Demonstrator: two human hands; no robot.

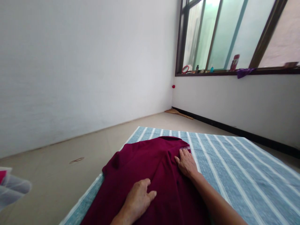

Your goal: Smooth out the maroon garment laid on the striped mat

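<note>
A maroon garment lies spread over a blue cloth with white stripes. Its far edge curves like a collar, and a strip with pale lettering shows at its upper right. Flat on the fabric just below that strip rests my right hand, fingers stretched out. My left hand is lower, over the middle of the garment, with thumb and forefinger apart and nothing visible between them. Its other fingers are partly hidden. The garment's near end runs out of view.
Pale floor surrounds the cloth, with a thin brown loop on it. White, see-through material sits at the left edge. A straw-coloured broom-like object lies in the corner. A red flask and purple cloth are on the windowsill.
</note>
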